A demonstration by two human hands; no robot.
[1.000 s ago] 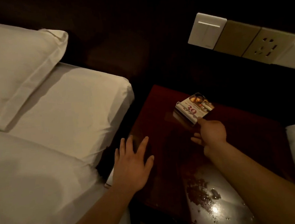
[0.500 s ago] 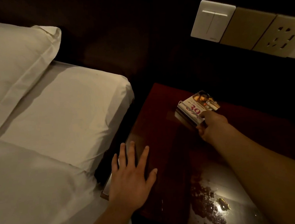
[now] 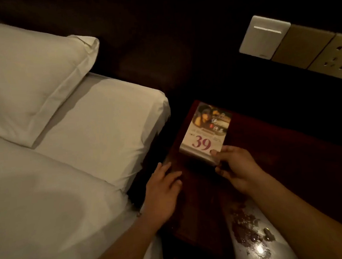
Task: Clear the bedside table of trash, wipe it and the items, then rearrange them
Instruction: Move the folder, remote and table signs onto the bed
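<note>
Head view: the right hand (image 3: 236, 167) pinches the near corner of a printed display card (image 3: 205, 130), a large red "39" readable under a photo, at the dark red surface's (image 3: 291, 160) 11 o'clock corner. The left hand (image 3: 163, 193) lies flat, fingers straight, at 9 o'clock. At 5 o'clock wet smears (image 3: 249, 231) glisten.

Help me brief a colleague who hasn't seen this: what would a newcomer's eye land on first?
The bright card with a large 39, pinched by the right hand at the back left corner of the dark red bedside table. Then the white pillow on the bed at left, and a shiny speckled smear on the table's near edge.
</note>
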